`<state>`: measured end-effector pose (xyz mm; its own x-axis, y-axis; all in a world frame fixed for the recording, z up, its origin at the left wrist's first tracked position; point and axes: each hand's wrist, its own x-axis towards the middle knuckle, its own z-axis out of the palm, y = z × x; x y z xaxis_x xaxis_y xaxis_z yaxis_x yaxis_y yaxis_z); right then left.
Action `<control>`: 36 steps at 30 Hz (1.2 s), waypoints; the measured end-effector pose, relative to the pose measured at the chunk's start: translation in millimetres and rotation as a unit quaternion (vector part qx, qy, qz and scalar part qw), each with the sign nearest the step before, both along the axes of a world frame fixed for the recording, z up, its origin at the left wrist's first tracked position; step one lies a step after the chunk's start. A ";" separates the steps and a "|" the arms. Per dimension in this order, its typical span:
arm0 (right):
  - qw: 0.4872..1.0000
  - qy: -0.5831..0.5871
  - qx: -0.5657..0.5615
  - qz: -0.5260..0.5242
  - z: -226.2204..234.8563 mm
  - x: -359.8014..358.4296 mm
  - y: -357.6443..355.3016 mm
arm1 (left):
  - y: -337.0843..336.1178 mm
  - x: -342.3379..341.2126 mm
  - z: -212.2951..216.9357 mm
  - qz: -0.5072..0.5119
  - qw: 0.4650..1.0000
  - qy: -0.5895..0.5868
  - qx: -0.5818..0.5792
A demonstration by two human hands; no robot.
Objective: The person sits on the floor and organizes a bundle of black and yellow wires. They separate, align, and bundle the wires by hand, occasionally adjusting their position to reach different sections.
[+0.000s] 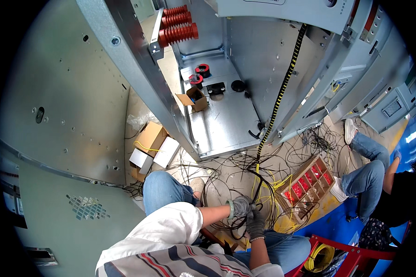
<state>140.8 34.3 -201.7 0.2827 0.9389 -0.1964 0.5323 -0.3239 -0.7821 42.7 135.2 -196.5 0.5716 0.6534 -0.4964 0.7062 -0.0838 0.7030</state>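
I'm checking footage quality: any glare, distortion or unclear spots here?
Head view: pale glare on the cabinet's metal floor; same head view: fisheye bowing along the lower edge of the left-side metal panel; head view again: exact grip of the left hand and right hand too small to tell.

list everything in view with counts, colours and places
Metal cabinet: one, grey, upper centre
Ribbed cylindrical insulators: three, red, cabinet's upper left
Ring-shaped parts: two, red and black, cabinet floor
Open cardboard box: one, brown, cabinet floor
Striped cable: one, black and yellow, right of centre
Larger cardboard box: one, brown, floor left
Rectangular panels: two, white, beside it
Thin wires: many, black and yellow, floor
Compartmented wooden tray: one, brown, floor right
Coiled cable: one, yellow, lower right
Metal frame: one, red, lower right
Co-worker: one, blue jeans, right edge
Left gloved hand: one, grey, at wires
Right gloved hand: one, grey, beside it
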 end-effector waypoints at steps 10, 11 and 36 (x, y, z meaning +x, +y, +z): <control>0.995 0.072 0.014 -0.067 1.3 -1.3 -7.1 | 11.3 1.5 8.8 -0.009 0.994 -0.062 -0.088; 0.992 0.104 0.015 -0.067 -5.2 1.8 -8.6 | 15.7 -0.4 16.3 0.022 0.982 -0.088 -0.167; 0.990 0.140 -0.003 0.032 4.8 1.0 -5.2 | -6.7 -9.3 14.3 0.266 0.838 -0.207 -0.428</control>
<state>141.8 29.0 -197.0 0.1566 0.9515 -0.2649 0.3138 -0.3022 -0.9001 33.4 128.4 -182.1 0.5515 0.3763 -0.7445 0.1638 0.8263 0.5389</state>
